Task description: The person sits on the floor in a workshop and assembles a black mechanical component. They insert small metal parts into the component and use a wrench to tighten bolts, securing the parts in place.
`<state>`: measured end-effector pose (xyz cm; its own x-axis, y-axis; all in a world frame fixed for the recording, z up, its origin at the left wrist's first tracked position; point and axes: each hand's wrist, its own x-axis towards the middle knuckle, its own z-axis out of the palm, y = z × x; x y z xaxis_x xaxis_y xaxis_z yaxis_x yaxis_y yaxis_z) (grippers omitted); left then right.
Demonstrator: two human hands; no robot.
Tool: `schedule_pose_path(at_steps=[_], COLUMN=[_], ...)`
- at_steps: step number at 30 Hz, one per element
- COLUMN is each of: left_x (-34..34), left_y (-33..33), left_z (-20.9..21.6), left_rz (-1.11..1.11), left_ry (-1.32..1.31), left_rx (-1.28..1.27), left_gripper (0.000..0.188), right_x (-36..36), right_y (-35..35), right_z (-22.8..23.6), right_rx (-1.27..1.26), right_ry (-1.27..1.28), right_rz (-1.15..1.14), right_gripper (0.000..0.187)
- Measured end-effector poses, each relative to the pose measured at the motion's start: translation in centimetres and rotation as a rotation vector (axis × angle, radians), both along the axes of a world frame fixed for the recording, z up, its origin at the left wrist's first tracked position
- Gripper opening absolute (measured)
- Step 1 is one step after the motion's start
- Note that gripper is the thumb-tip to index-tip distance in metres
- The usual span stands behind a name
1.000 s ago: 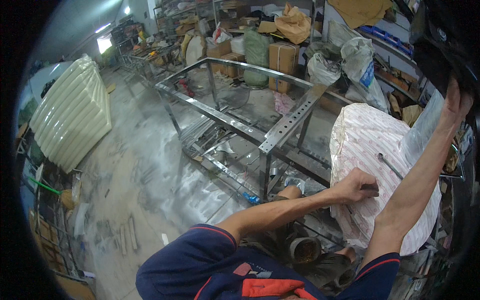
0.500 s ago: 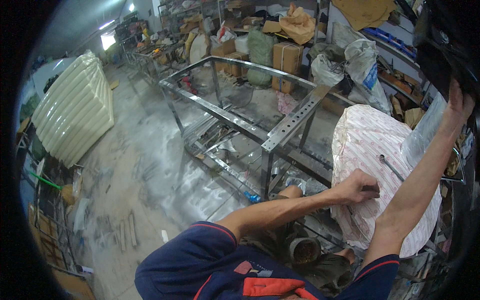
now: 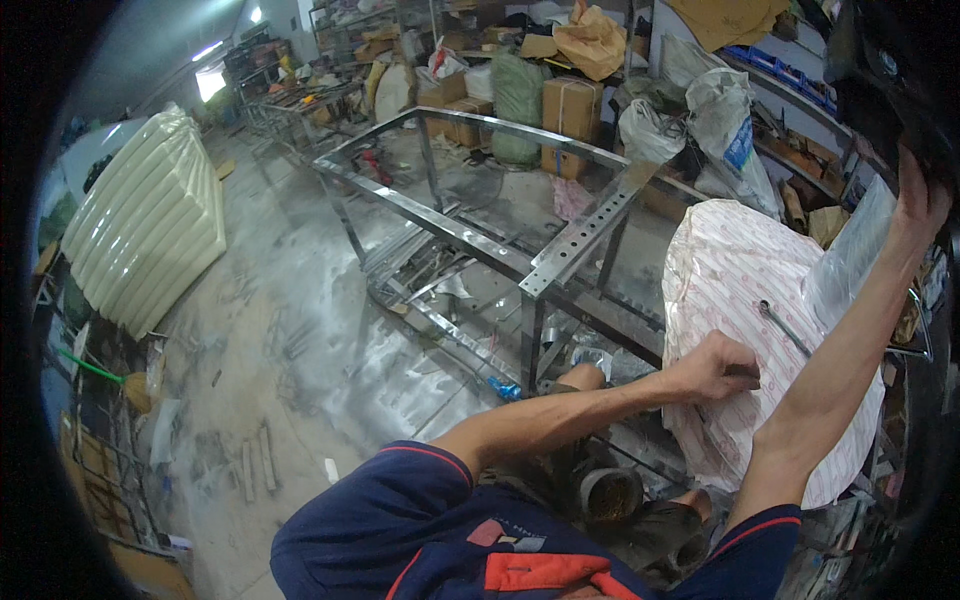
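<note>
My left hand is closed, its fingers curled, just over a rounded bundle in white wrapping with red stripes. Whatever those fingers hold, if anything, is hidden. On top of the bundle lies a metal wrench with a ring-shaped end, its other end passing behind my right forearm. My right hand is raised at the right edge, against the underside of a black object. Its fingers are hidden in the dark there, so their grip does not show.
A rectangular metal frame with a perforated bar stands ahead. Metal lengths lie under it. Cartons and sacks line the back wall. A ribbed cream stack leans at left. A clear plastic bag sits beyond the bundle.
The view has shifted slightly. Both hands keep nearly the same place and pose, the left over the bundle and the right up at the black object.
</note>
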<state>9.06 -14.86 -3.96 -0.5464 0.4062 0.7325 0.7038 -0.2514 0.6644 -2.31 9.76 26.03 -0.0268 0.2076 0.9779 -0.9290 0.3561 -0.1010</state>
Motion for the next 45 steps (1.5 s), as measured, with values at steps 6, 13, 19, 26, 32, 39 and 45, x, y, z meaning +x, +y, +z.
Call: schedule_pose_path(at_steps=[6,13,19,26,32,39,45], left_x=[-0.2,-0.1,0.0,-0.1,0.0,-0.1,0.4], left_y=[-0.1,-0.3,-0.3,-0.1,-0.3,-0.4,-0.4], left_z=[0.0,0.3,0.6,0.7,0.7,0.8,1.2], left_rz=[-0.008,0.02,0.03,0.027,0.066,0.072,0.065], left_ry=[0.008,0.051,0.062,0.088,0.064,0.041,-0.014], left_rx=[-0.004,-0.045,-0.063,-0.086,-0.095,-0.174,-0.172], left_gripper=[0.012,0.013,0.013,0.014,0.012,0.012,0.011], right_x=[-0.8,-1.2,-1.4,-1.7,-1.6,4.3,2.4], right_y=[0.2,1.1,2.5,2.2,1.1,-8.0,-6.0], right_z=[0.6,1.5,2.2,2.3,2.7,1.0,2.0], right_rx=[-0.091,-0.163,0.071,-0.125,-0.315,-0.347,-0.289], right_ry=[-0.036,-0.085,-0.212,-0.014,-0.127,0.044,0.008], right_rz=[0.481,1.223,1.695,0.538,1.45,1.469,1.433], right_gripper=[0.038,0.036,0.034,0.036,0.028,0.025,0.006])
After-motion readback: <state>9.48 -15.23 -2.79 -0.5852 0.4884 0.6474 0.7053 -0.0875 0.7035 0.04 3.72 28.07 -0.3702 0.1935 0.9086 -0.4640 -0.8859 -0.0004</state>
